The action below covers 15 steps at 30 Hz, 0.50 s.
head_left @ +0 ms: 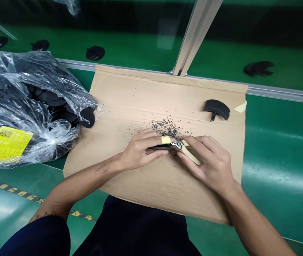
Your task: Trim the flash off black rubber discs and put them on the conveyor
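Note:
My left hand (144,147) is closed on a thin black plastic part (162,146), mostly hidden by the fingers. Yellow tape wraps its index finger. My right hand (211,160) grips small cutting pliers (190,155) with cream handles, and their metal jaws meet the right end of the black part. Small black trimmings (167,126) lie scattered on the cardboard sheet (141,89) just beyond both hands. A curved black part with a short stem (217,108) rests at the right on the same cardboard.
A clear plastic bag (34,103) full of black discs, with a yellow label (7,144), lies at the left, overlapping the cardboard. A metal post (194,39) and rail (282,93) border the far side. Several dark parts, one a finned piece (95,53), appear beyond the rail.

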{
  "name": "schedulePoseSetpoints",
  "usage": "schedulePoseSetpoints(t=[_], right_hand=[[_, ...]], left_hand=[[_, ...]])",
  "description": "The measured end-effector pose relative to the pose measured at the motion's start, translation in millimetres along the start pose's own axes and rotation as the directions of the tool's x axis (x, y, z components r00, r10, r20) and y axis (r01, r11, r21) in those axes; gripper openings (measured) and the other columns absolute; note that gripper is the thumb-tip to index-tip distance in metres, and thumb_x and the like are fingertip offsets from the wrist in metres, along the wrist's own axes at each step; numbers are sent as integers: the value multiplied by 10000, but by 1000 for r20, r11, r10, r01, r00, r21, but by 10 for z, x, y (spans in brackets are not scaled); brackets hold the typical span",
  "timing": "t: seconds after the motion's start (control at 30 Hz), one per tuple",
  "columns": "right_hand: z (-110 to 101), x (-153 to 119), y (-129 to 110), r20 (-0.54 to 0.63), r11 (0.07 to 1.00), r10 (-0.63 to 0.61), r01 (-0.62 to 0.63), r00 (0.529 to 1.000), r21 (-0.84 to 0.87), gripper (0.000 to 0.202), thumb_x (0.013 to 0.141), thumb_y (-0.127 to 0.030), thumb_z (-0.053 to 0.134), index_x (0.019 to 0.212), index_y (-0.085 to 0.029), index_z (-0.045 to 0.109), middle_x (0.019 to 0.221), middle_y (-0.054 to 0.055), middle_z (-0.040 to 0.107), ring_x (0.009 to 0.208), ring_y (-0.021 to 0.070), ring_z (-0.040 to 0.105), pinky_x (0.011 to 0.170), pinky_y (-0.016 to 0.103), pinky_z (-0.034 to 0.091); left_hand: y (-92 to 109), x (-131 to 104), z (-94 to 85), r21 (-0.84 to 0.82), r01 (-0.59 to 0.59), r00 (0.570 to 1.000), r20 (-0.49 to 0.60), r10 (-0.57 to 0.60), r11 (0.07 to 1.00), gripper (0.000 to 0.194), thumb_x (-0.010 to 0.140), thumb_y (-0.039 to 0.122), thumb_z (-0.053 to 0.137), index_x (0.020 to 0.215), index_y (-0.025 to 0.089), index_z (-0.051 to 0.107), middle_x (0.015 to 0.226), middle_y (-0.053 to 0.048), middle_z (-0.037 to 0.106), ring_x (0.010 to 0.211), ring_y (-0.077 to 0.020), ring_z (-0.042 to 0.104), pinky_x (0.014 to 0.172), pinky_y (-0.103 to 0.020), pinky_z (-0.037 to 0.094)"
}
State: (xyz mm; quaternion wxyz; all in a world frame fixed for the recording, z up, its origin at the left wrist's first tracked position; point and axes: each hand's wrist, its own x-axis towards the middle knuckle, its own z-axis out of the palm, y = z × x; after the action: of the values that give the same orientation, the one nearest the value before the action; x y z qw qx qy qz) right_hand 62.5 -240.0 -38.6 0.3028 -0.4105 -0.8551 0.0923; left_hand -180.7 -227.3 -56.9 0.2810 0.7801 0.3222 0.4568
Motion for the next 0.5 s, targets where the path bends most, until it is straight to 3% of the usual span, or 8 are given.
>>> schedulePoseSetpoints(t=[0.13, 0.2, 0.3, 0.4, 0.5], right_hand=[[-28, 26, -14, -7, 983, 130, -128, 992, 135, 315, 909, -278, 721, 1215, -226, 668, 980, 95, 728, 848, 234, 693, 723, 378, 576], [-68, 45, -25, 36, 933, 185, -187, 982, 308, 271, 922, -296, 703, 1187, -240, 682, 1028, 97, 731, 903, 231, 708, 701, 352, 588], [-103, 48, -58, 146, 845, 152, -206, 977, 494, 242, 934, -318, 685, 1166, -252, 700, 1218, 118, 714, 1095, 250, 709, 716, 321, 612], [-65, 18, -89, 145, 879, 88, -145, 986, 455, 283, 921, -311, 705, 1192, -230, 698, 1287, 138, 694, 1144, 254, 703, 780, 335, 628], [4, -9, -91, 34, 966, -63, 53, 997, 253, 350, 885, -294, 754, 1212, -198, 677, 1223, 152, 727, 1020, 247, 730, 794, 382, 618]], left_hand=[[26, 8, -16, 20, 73, 991, -118, -70, 997, 299, 895, 314, 762, 1169, 199, 731, 954, -46, 784, 823, -134, 672, 788, -288, 544], [37, 7, -21, -83, 160, 966, -190, -173, 984, 273, 902, 329, 753, 1134, 188, 724, 1005, -52, 781, 867, -133, 705, 782, -263, 564], [33, -12, 12, -265, 237, 924, -234, -301, 935, 263, 899, 352, 755, 1075, 172, 680, 1009, -46, 758, 916, -127, 730, 808, -229, 588], [24, -42, 64, -331, 242, 932, -183, -314, 912, 297, 888, 341, 769, 1088, 172, 630, 989, -37, 741, 927, -128, 741, 833, -228, 597], [27, -55, 73, -212, 196, 972, -86, -218, 957, 314, 898, 294, 755, 1162, 164, 645, 1036, -67, 744, 969, -154, 735, 862, -273, 599]])
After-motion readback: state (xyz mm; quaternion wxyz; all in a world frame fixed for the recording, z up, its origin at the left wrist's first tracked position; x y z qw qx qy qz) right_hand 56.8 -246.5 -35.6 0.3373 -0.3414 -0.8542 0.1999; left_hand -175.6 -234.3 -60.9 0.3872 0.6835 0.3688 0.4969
